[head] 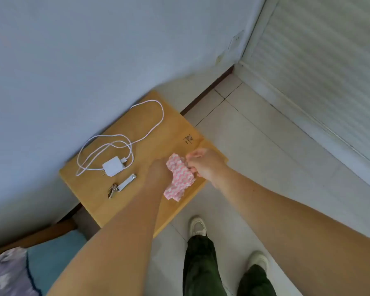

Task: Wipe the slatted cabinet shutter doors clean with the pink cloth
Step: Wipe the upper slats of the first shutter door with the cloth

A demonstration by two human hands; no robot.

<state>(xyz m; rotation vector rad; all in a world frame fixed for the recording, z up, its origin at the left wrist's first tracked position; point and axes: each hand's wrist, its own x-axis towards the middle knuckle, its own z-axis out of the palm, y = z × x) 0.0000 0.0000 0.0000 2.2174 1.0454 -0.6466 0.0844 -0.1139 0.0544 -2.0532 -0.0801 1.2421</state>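
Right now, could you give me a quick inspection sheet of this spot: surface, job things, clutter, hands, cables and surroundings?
Surface: small wooden table against the wall, top mostly bare.
Job's things: pink cloth on the table; slatted shutter door at right, untouched.
Clutter: keys with white fob.
Grips: left hand and right hand both on the cloth; blurred.
Cables: white charger, its cord looped loosely.
Surroundings: tiled floor, blue bedding at lower left.

Left hand (156, 174) fingers hidden behind pink cloth (179, 178); shutter door (329, 71) blurred, cropped.
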